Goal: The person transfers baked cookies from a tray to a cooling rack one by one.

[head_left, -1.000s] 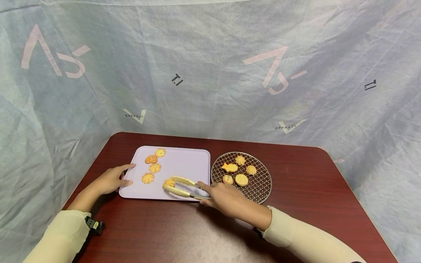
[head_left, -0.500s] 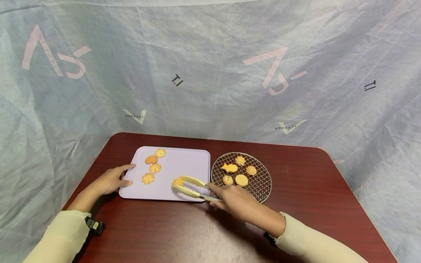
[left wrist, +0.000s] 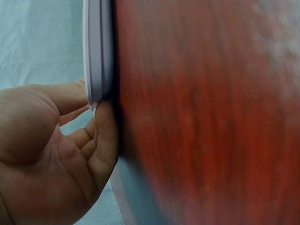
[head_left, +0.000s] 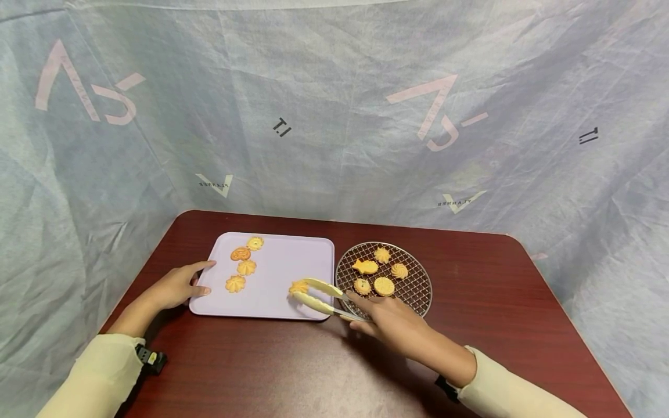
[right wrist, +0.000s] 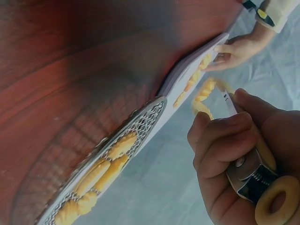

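At the left edge of a pale lilac tray point(head_left: 284, 258), my left hand point(head_left: 175, 286) grips the rim, thumb on one side and fingers on the other, as the left wrist view point(left wrist: 70, 140) shows. My right hand point(head_left: 397, 325) holds cream-tipped metal tongs point(head_left: 313, 303), fingers curled round the arms. Between the tong tips sits a ridged yellow cookie point(head_left: 298, 288), over the tray's right part. In the right wrist view the tong tips and cookie stand apart from the tray surface. Several cookies point(head_left: 247, 267) lie in a column on the tray's left side.
Just right of the tray stands a round wire cooling rack point(head_left: 413, 296) bearing several cookies, among them a fish-shaped one point(head_left: 366, 266) and a round one point(head_left: 384, 286). Both rest on a dark red wooden table point(head_left: 251, 366). Grey cloth point(head_left: 334, 145) hangs around the table.
My right hand has moved right with the tongs, carrying the cookie from the tray's middle toward its right edge. The left hand and the tray stay put.
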`<state>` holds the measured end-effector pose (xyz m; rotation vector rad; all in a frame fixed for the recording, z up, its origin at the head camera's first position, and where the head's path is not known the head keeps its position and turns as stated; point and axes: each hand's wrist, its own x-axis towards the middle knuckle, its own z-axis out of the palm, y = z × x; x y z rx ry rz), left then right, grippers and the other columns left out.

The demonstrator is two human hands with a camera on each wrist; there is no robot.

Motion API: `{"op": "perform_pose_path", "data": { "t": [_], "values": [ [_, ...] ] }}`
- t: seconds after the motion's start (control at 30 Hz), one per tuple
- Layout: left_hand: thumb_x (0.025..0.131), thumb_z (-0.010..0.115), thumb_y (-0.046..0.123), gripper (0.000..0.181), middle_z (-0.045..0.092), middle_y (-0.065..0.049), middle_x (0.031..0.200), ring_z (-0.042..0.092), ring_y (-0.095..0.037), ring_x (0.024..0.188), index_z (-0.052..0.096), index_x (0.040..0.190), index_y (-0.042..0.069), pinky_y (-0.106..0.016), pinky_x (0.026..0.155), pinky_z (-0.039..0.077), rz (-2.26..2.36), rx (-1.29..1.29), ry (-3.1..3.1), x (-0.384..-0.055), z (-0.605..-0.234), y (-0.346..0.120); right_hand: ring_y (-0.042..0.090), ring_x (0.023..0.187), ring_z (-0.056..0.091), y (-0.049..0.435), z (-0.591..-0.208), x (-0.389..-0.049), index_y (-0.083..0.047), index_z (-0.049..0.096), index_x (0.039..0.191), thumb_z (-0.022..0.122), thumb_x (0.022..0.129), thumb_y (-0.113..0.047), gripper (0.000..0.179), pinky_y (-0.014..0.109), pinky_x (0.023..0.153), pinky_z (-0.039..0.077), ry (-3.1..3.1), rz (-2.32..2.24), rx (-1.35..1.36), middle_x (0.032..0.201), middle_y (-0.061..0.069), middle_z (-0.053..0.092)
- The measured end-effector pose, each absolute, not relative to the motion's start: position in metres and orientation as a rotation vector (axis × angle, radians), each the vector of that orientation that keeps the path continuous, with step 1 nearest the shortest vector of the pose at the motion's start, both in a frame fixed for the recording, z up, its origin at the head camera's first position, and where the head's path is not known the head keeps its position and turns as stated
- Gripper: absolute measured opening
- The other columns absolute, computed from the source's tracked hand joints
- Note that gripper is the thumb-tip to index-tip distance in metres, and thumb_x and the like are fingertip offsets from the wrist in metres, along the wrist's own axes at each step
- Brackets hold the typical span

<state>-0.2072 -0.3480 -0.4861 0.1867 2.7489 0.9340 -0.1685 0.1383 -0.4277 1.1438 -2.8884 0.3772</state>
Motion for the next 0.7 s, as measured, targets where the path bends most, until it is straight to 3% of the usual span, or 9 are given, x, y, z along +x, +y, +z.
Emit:
{"op": "perform_pose_path", "data": {
  "t": [0.23, 0.47, 0.7],
  "values": [
    [0.095, 0.074, 0.009, 0.068, 0.052, -0.009, 0.081, 0.053, -0.018, 0.062, 0.041, 0.152, -0.008, -0.033, 0.055, 0.047, 0.931, 0.184, 2.75, -0.207, -0.485, -0.347, 0.012, 0.073, 0.064, 0.154, -0.428, -0.164, -0.015, 0.056, 0.15, 0.07, 0.098, -0.038, 0.058, 0.034, 0.064, 0.056, -2.915, 0.411, 1.078, 0.096, 0.005, 0.075],
    [0.095, 0.074, 0.009, 0.068, 0.052, -0.009, 0.081, 0.053, -0.019, 0.063, 0.041, 0.152, -0.008, -0.033, 0.055, 0.047, 0.936, 0.183, 2.748, -0.206, -0.485, -0.347, 0.022, 0.09, 0.073, 0.17, -0.427, -0.158, -0.013, 0.054, 0.151, 0.07, 0.099, -0.037, 0.059, 0.042, 0.078, 0.06, -2.892, 0.43, 1.046, 0.112, 0.015, 0.075],
    [0.095, 0.074, 0.009, 0.068, 0.052, -0.01, 0.081, 0.053, -0.019, 0.062, 0.04, 0.152, -0.008, -0.033, 0.055, 0.047, 0.931, 0.182, 2.748, -0.207, -0.486, -0.347, 0.03, 0.106, 0.073, 0.187, -0.426, -0.153, -0.011, 0.056, 0.149, 0.07, 0.099, -0.037, 0.058, 0.046, 0.086, 0.059, -2.935, 0.47, 0.965, 0.123, 0.017, 0.072]
  ]
}}
